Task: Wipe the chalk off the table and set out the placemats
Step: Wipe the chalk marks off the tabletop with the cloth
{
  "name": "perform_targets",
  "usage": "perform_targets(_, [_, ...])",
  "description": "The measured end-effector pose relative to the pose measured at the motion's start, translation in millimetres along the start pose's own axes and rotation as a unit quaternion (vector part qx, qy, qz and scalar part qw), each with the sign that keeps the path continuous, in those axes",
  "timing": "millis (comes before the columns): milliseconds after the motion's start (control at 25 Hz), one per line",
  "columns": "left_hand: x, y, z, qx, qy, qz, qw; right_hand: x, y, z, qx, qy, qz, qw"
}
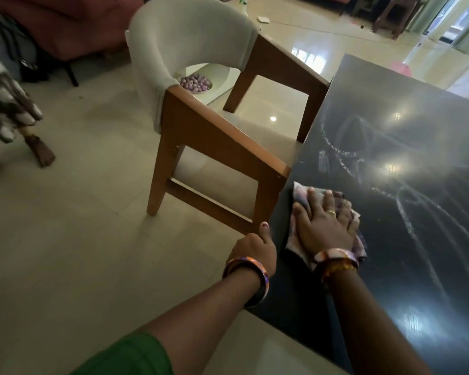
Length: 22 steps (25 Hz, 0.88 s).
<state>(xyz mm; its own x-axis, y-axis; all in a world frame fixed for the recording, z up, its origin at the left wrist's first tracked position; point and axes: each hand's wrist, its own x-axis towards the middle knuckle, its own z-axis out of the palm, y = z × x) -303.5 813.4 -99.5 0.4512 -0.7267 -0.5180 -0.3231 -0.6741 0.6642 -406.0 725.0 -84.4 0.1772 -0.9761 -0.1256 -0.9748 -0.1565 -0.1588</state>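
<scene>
A dark glossy table fills the right side, streaked with white chalk marks and smears. My right hand lies flat, fingers spread, pressing a pale patterned cloth onto the table near its left edge. My left hand grips that left edge, thumb up along the side. No placemats are in view.
A wooden chair with a grey curved back stands against the table's left edge. A plate of purple beads sits on a low white surface behind it. A spray bottle stands far back. Tiled floor spreads to the left.
</scene>
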Motion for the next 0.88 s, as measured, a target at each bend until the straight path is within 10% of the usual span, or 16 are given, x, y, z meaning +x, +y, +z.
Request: perform_targets(880, [2.8,-1.1,1.6,-0.029,-0.009,-0.011,0.999,-18.3,18.2,-3.1,-0.038,-0.04,-0.136,0.989])
